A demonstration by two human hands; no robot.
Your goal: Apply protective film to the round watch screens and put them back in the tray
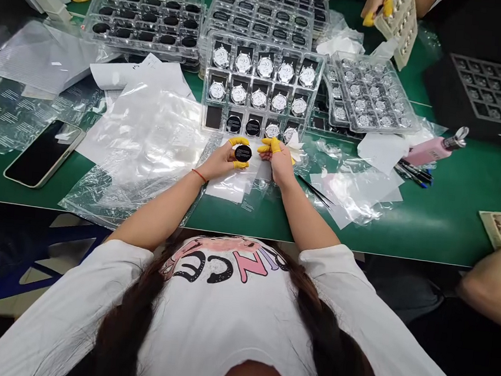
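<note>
1. The black disc (243, 153) is in the left hand (218, 163), pinched at its rim between yellow-capped thumb and fingers. It sits at the right end of that grip, its printed face turned up toward the head camera. Being round, it shows no long axis.

2. The right hand (281, 164) is just beside the disc, on its right, with a gap between. Its capped fingertips are drawn in close; whether they pinch anything thin, I cannot tell. The left hand is the nearer, being in contact.

3. Seen from the person, the disc is just short of the front edge of the clear tray (230, 76), roughly opposite the second and third compartments from the front left corner. Both those compartments hold similar black discs.

4. The front left corner compartment, showing a dark lining (213, 117), lies beyond and to the left of the held disc. The right fingertips are by the fourth compartment, toward the front right corner.

5. Below the hands, white paper (228, 189) lies near the front edge of the green desk (433, 220). Dark tweezers (316, 191) lie slantwise to the right of the right hand, between it and that edge.
</note>
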